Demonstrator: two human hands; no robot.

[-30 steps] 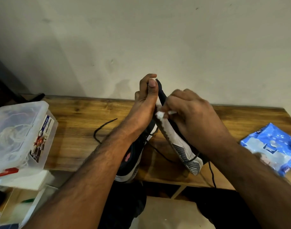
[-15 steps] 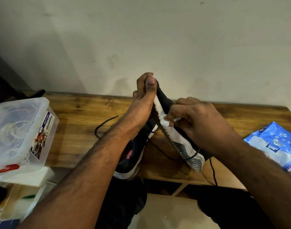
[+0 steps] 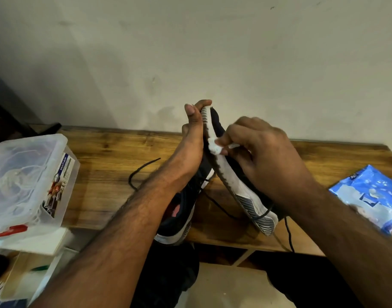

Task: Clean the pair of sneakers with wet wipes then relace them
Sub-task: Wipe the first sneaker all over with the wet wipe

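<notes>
Plain pale wall behind, and a wooden bench (image 3: pixel 106 165) running across in front of you. Far left sits a clear plastic box (image 3: pixel 28 181) with a label on its side, well clear of the action. Next along, a loose black lace (image 3: pixel 143 168) curls on the wood, so relacing is not yet started. Your left hand (image 3: pixel 194 138) stands the sneaker (image 3: pixel 239 187) up on its heel end, thumb and fingers clamped round the toe, sole edge turned toward you. The second sneaker (image 3: pixel 181 221) lies below your left forearm, hanging over the bench's front edge. Your right hand (image 3: pixel 264 156) pinches a bunched wet wipe (image 3: pixel 215 148) against the white midsole. Over on the right lies the blue wipes pack (image 3: pixel 373 196).

That shoe looks light, with a soft fabric upper that will give under pressure, so I'd keep hold of the firmer rubber at the toe. The wipe is limp and damp; bunched tight is probably the way to scrub.

Against half a second ago, your wipe has climbed the midsole toward the toe, and the left thumb now sits off the sole's side.
</notes>
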